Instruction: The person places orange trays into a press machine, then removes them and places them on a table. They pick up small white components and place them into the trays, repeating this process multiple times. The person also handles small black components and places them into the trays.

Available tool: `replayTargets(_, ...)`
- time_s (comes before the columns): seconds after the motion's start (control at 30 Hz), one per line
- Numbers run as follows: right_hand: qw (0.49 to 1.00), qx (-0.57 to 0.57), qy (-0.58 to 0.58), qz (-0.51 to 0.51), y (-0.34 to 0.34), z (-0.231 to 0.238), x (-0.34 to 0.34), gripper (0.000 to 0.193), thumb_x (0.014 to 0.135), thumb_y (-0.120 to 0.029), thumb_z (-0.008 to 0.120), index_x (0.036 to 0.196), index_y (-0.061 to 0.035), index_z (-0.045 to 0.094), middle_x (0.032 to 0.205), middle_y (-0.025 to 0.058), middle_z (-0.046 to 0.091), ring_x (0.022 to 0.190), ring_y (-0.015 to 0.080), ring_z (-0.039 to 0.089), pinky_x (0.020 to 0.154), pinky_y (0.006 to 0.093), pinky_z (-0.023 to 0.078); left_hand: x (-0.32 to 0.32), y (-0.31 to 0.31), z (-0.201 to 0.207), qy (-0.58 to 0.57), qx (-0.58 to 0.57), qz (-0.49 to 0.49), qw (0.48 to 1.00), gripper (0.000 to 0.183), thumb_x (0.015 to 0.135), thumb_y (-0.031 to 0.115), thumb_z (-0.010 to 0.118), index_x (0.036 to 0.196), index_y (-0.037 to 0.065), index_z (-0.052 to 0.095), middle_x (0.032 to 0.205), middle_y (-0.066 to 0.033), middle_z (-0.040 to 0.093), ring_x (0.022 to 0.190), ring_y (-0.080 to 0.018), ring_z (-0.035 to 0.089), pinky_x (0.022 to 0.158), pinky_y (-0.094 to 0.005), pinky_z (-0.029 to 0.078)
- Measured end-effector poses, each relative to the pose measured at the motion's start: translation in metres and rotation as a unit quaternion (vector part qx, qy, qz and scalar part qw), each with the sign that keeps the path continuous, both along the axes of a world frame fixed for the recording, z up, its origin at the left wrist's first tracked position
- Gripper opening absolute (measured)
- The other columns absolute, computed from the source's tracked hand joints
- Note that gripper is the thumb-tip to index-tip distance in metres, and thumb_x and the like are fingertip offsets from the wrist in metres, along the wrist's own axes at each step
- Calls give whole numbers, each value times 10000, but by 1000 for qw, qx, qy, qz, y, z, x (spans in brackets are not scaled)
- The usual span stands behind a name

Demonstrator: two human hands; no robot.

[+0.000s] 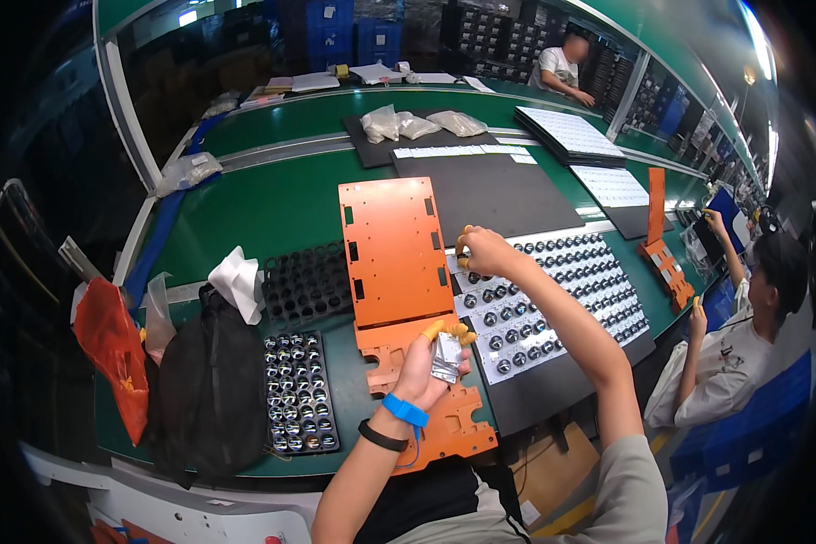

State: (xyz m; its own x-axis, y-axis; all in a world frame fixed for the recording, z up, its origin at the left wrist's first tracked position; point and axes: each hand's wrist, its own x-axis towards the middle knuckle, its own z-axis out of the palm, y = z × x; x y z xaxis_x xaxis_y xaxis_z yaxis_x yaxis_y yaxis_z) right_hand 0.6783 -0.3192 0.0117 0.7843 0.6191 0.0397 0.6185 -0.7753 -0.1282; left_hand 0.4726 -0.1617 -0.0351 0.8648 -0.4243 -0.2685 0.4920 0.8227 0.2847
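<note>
My left hand [419, 369], palm up, is closed around a small stack of white-and-silver plates [444, 359] above the base of the orange hinged fixture [397, 249]. Yellow finger covers are on its fingertips. Reaching forward, my right hand [486, 252] has its covered fingers pinched at the far left corner of a white panel [486, 355] that bears rows of dark, shiny round lens-like parts [519, 309]. Whatever is between those fingertips is too small to make out. The fixture's perforated lid stands raised behind its notched base [449, 431].
Left of the fixture are a black tray of shiny round parts [301, 392], a dark tray with round pockets [306, 283], a black bag [210, 381] and a red bag [113, 354]. Stacked white panels [571, 133] lie beyond. A co-worker [730, 354] sits at the right beside another orange fixture [666, 263].
</note>
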Motion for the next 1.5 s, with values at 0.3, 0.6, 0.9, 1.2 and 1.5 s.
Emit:
replayTargets(0.3, 1000, -22, -12, -8, -3, 1, -1, 222, 791, -192, 688, 953, -45, 727, 1046, 168, 645, 1032, 331, 631, 915, 423, 503, -1, -1, 2, 1, 18, 3, 1000, 391, 1036, 335, 426, 1037, -7, 613, 1030, -179, 617, 774, -212, 550, 617, -319, 477)
replayTargets(0.6, 993, -6, -101, 63, -6, 16, -31, 245, 788, -249, 742, 903, -33, 727, 958, 159, 647, 983, 319, 613, 909, 422, 454, -2, 0, 5, -2, 49, 12, 999, 401, 1037, 350, 427, 1069, -14, 593, 1039, -175, 609, 764, -202, 544, 597, -305, 479)
replayTargets(0.9, 985, 75, -134, 76, -28, -1, -53, 229, 732, -229, 767, 864, -46, 727, 920, 139, 635, 914, 308, 608, 813, 416, 470, -4, -1, 9, -15, 54, 13, 998, 402, 1036, 356, 434, 1084, -12, 591, 1049, -171, 608, 784, -204, 549, 598, -304, 487)
replayTargets(1.2, 986, 80, -78, 124, -33, -5, -76, 219, 695, -230, 794, 817, -62, 728, 877, 116, 597, 940, 300, 584, 815, 416, 460, -5, 0, 7, -34, 52, 10, 998, 410, 1039, 361, 430, 1087, -9, 599, 1053, -172, 610, 801, -207, 560, 630, -313, 485)
replayTargets(1.5, 989, 68, -85, 103, -36, -10, -73, 204, 693, -200, 765, 820, -45, 727, 900, 130, 617, 949, 307, 593, 818, 426, 470, -5, -1, 5, -46, 51, 6, 998, 408, 1039, 356, 430, 1084, -7, 609, 1051, -172, 617, 798, -210, 568, 635, -315, 485)
